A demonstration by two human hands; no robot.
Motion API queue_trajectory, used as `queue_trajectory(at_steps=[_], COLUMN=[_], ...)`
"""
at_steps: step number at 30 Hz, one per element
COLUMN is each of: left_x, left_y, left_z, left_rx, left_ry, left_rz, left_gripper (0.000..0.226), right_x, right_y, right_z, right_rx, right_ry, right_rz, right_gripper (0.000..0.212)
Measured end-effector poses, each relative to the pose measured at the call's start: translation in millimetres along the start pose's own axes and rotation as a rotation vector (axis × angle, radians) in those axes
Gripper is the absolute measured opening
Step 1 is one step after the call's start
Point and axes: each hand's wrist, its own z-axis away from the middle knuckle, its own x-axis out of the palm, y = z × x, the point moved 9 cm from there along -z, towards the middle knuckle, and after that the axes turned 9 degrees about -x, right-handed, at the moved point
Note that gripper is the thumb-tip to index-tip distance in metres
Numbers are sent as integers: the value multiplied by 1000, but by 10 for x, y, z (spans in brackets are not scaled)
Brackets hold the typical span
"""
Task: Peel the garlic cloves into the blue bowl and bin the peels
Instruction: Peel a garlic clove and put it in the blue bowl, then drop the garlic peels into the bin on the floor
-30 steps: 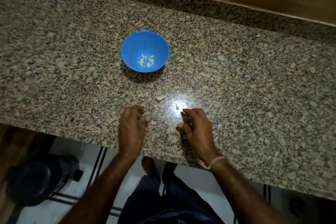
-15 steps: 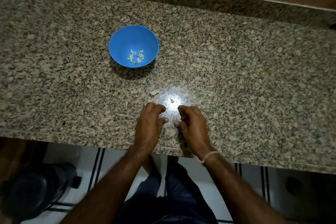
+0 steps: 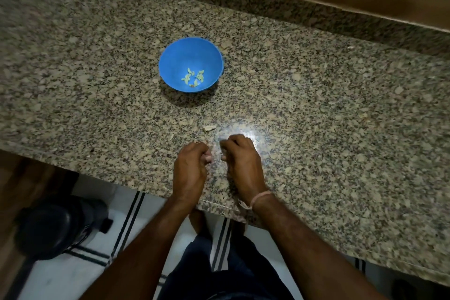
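Head camera looks steeply down onto the countertop.

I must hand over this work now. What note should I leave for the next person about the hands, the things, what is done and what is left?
Left hand: over the counter near its front edge, fingers curled; whether it holds anything is hidden.
Right hand: beside it, apart, fingers curled likewise.
Bowl: farther back on the counter.
Done: several peeled cloves lie in it.
Left: one pale scrap, likely peel, lies between bowl and hands and should be binned. The dark container on the floor, left, may be the bin. No unpeeled garlic shows.
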Motion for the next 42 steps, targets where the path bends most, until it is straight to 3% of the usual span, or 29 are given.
queue_trajectory(at_steps=[3,7,11,17,20,24,27,29,36,42], left_x=[-112,-135,-194,-505,-882,-1534,-2019,-2366,-3132,-3334], left_y=[-35,-68,-106,-527,-785,-1486,-2092,-2597,-3954,-4738], left_z=[72,120,199,372,550,983,1424,1768,2966,3466], left_rx=[-74,-153,-229,-440,-507,-630,-682,-724,-891,-1032], left_ry=[45,72,108,220,320,472,589,667,871,978], left_rz=[57,101,182,371,454,529,545,555,580,713], left_gripper=[25,26,26,23,19,26,33,26,18,15], right_x=[43,75,173,588,926,1583,2199,2691,3992,4784], right_y=[-66,-82,-68,-152,-651,-1443,-1988,-2426,-3516,-3945], right_z=[46,4,-10,148,154,174,328,513,1180,1332], right_rx=[-114,-195,-132,465,519,419,364,334,356,354], right_ry=[-46,-90,-183,-232,-366,-557,-677,-744,-890,-972], right_rz=[149,270,290,-669,-822,-845,-817,-821,-857,-744], right_gripper=[4,7,15,15,15,25,19,17,30,29])
